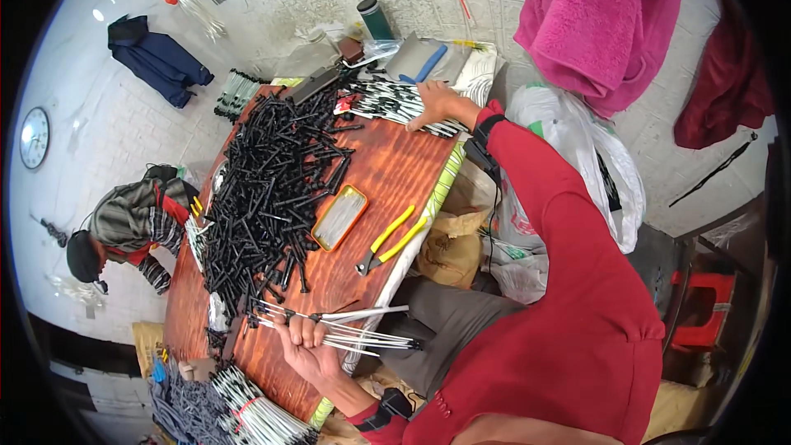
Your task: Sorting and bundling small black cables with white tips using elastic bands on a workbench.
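Observation:
My left hand (306, 353) is closed in a fist around several thin white rods (362, 336) with black ends, held over the near edge of the wooden table. My right hand (445, 107) lies across a pile of similar white rods with black tips (383, 100) at the table's far right. Its thumb and fingers are spread apart on the pile; whether a rod is between them is hidden. Between my hands spreads a big heap of black plastic pieces (268, 173). Beside it sit an orange-rimmed tray (340, 218) of thin metal pins and yellow-handled pliers (386, 241).
Across the wooden table (387, 161) a person (132, 218) in a dark cap bends over it. Bundled white rods (259, 412) and grey pieces (185, 400) lie at the left end. A green-and-black flask (375, 19) and a blue-handled tool (428, 64) stand near the wall. Plastic bags (577, 140) hang beside me.

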A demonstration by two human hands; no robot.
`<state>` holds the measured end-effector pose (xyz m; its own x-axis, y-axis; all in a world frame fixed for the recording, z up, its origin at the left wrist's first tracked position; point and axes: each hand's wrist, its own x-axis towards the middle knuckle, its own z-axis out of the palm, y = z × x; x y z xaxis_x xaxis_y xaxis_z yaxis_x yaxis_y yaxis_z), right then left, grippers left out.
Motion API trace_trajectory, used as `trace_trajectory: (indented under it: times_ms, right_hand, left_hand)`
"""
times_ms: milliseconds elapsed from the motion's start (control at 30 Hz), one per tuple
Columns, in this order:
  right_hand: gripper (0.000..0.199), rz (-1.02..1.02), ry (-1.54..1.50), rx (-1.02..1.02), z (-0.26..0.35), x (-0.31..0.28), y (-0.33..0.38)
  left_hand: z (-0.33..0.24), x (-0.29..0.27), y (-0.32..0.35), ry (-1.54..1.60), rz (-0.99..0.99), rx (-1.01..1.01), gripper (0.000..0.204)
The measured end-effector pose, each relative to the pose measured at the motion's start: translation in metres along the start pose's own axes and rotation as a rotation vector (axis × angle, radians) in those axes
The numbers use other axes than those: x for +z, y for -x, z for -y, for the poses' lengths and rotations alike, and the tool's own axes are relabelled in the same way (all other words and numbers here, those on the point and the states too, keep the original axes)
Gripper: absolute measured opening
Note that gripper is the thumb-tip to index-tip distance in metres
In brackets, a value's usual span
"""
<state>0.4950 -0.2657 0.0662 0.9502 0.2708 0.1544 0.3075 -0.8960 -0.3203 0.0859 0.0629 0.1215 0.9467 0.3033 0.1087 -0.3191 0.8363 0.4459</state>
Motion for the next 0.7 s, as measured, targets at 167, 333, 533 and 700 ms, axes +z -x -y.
trace_trajectory:
  times_ms: [167, 333, 533, 700]
  right_hand:
    - [0.09, 0.117, -0.013, 0.002, -0.005, 0.01, -0.016]
    - [0.067, 0.261, -0.234, 0.122, -0.027, -0.003, -0.035]
    - [0.054, -0.051, -0.059, 0.052, -0.013, -0.008, -0.012]
    - [0.051, -0.078, -0.026, 0.012, 0.02, -0.044, 0.025]
  left_hand:
    - [0.003, -0.005, -0.002, -0.005, -0.071, -0.018, 0.022]
    - [0.004, -0.012, -0.007, 0.031, -0.101, -0.071, 0.02]
    - [0.0, -0.02, -0.003, 0.063, -0.141, -0.071, 0.02]
    - [0.002, -0.019, -0.005, 0.052, -0.16, -0.075, 0.019]
